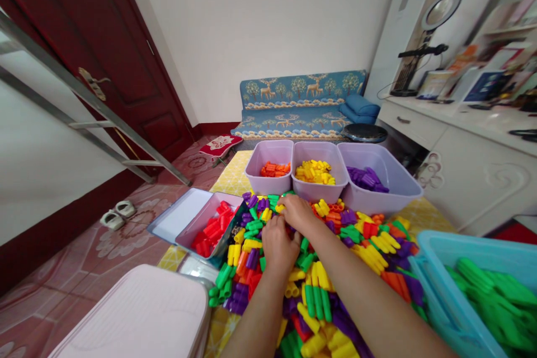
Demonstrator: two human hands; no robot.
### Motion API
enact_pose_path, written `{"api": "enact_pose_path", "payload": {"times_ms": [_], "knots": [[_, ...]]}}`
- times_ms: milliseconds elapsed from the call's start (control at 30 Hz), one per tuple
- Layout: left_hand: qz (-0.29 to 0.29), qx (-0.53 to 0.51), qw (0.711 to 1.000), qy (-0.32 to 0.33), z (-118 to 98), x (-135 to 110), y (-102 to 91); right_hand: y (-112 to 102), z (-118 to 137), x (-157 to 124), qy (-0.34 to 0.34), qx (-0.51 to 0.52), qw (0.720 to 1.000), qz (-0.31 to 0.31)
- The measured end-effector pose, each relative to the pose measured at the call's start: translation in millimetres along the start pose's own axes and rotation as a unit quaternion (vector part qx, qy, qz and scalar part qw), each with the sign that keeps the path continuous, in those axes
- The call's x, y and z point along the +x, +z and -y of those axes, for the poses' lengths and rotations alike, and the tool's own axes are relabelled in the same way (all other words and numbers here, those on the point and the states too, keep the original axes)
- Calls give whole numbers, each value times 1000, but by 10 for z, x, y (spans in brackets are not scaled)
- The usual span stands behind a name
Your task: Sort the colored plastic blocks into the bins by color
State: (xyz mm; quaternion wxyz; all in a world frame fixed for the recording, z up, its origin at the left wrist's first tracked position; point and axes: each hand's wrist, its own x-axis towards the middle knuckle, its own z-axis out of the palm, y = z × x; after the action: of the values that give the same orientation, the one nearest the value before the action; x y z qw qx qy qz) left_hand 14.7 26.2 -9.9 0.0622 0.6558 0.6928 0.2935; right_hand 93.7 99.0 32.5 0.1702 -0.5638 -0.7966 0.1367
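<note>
A heap of colourful plastic tube pieces (319, 279) lies on a yellow mat in front of me. My left hand (277, 247) rests knuckles-up on the heap, its fingers curled down among the pieces; what they hold is hidden. My right hand (298, 212) reaches just past it to the far edge of the heap, fingers pinched on a yellow piece (279, 208). Behind the heap stand three lilac bins: one with orange pieces (271, 152), one with yellow pieces (319, 152), one with purple pieces (394, 176).
A lilac bin of red pieces (197, 222) sits at the left beside a white lid (176, 218). A blue bin of green pieces (436, 246) is at the right. A pale box (142, 313) lies near left. A white cabinet (470, 179) stands right, a sofa (297, 106) behind.
</note>
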Motion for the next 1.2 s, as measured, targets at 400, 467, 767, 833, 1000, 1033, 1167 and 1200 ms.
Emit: {"api": "enact_pose_path", "payload": {"times_ms": [400,467,767,833,1000,1033,1167,1200], "knots": [[-1,-34,999,42,-6,-35,-61,-360,-483,-580,54,273,959,-55],[11,-31,998,45,-13,-35,-69,-404,-572,-672,60,272,960,-23],[10,-30,999,30,-27,-27,-65,-623,-632,-767,110,332,936,-47],[10,-33,999,31,-23,-25,-64,-645,-659,-736,96,308,946,-38],[12,-30,999,26,-12,-24,-43,-703,-615,-666,79,352,917,-172],[11,-29,999,27,-9,-24,-39,-702,-597,-669,75,377,892,-238],[10,-26,999,31,-2,-23,-38,-616,-638,-752,73,327,871,-359],[10,-27,999,31,-2,-23,-39,-577,-680,-776,78,293,891,-337]]}}
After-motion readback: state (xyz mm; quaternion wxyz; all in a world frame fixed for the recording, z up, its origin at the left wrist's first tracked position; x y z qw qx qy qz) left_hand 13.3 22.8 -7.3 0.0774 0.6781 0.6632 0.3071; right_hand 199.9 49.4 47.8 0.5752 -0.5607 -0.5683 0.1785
